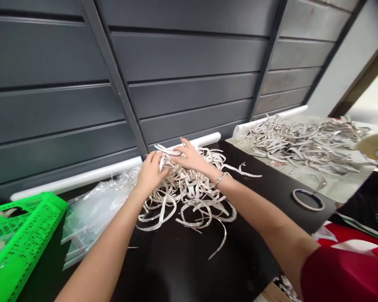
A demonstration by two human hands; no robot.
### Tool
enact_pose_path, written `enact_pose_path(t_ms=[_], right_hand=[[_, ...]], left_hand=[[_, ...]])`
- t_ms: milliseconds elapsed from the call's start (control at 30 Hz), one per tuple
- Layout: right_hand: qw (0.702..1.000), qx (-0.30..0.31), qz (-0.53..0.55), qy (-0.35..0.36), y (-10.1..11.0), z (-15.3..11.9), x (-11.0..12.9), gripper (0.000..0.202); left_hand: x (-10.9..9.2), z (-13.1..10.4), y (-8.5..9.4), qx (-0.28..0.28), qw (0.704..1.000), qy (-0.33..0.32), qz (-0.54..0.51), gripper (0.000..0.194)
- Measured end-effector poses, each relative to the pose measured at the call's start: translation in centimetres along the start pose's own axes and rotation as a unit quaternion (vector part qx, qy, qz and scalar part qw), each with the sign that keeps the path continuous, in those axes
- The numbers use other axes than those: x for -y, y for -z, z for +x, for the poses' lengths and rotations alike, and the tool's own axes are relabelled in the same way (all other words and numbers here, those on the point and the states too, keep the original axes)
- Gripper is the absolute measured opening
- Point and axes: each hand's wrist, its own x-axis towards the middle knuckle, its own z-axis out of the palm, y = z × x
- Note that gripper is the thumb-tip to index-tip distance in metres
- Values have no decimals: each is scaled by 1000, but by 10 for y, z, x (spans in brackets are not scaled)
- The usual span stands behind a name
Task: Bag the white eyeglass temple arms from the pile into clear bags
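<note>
A loose heap of narrow white and beige curled strips lies on the black tabletop. At the heap's left side, my left hand has its fingers curled around a few strips. My right hand rests on the top of the heap with its fingers apart, touching strips. Some fingertips are hidden among the strips. A bracelet is on my right wrist. Several strip ends trail out from the heap toward the front and the right.
Clear plastic bags lie left of the heap, beside a green perforated basket. White tubes run along the grey panel wall. At right are a tape-like ring, a second strip pile and another person's dark clothing.
</note>
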Motion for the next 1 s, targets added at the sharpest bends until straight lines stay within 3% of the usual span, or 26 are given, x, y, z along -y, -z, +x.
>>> enact_pose_path(t_ms=[100,200,300,367,467,567,667,733,867,933,1000], right_hand=[[997,52,-34,-34,13,-3,-23,60],[997,50,-40,-51,27,-35,-53,58],[995,33,-50,-76,39,-89,-78,63],[993,55,-43,-95,43,-128,-88,68],[980,149,-29,-128,38,-175,-91,95],[964,236,-76,-93,23,-194,-83,106],[970,197,-139,-39,5,-185,-74,82],[975,164,-150,-28,-4,-173,-70,63],[981,138,-132,-36,-18,-162,-64,36],[986,120,-110,-47,-24,-163,-62,27],[991,98,-74,-59,-30,-166,-60,15]], left_hand=[[18,-1,-9,38,999,26,-5,89],[26,-18,-11,37,998,48,-10,102],[28,-41,-5,-7,999,52,-15,101],[25,-57,0,-23,999,33,-21,98],[14,-81,0,-18,999,-14,-32,88],[-9,-104,-10,-20,997,-67,-35,76],[-33,-125,-28,18,990,-138,-21,62],[-43,-136,-41,77,984,-160,-4,58],[-42,-152,-64,195,973,-121,-7,43],[-37,-156,-69,199,974,-102,-36,27],[-33,-157,-69,185,976,-92,-63,25]])
